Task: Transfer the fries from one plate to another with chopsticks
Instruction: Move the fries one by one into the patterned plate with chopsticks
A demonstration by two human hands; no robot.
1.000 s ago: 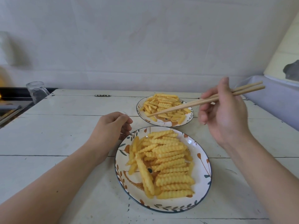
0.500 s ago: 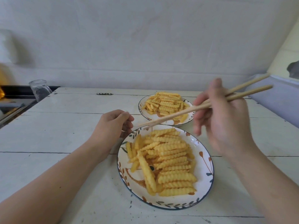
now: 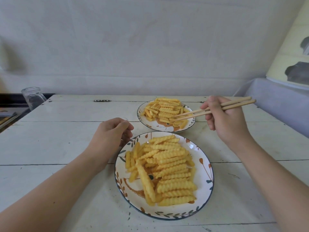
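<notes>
Wooden chopsticks (image 3: pixel 212 109) in R hand (image 3: pixel 224 121) | tips amid far fries (image 3: pixel 164 108), grip unclear | L hand (image 3: pixel 110 136) curled, empty

A near plate (image 3: pixel 204 166) sits on the table (image 3: pixel 58 136), close to the person. Fries (image 3: pixel 167 166) lie in a pile on it. A far plate (image 3: pixel 142 118) sits behind it, a bit to the right, with more fries (image 3: pixel 163 108) on it. The two plates are just beside each other. The left hand (image 3: pixel 108 136) rests on the table, at the left rim of the near plate. The right hand (image 3: pixel 224 121) is up at the right of the far plate. It holds chopsticks (image 3: pixel 234 104), and their tips are down among the far fries. A glass (image 3: pixel 32 97) stands far off at the back left.
</notes>
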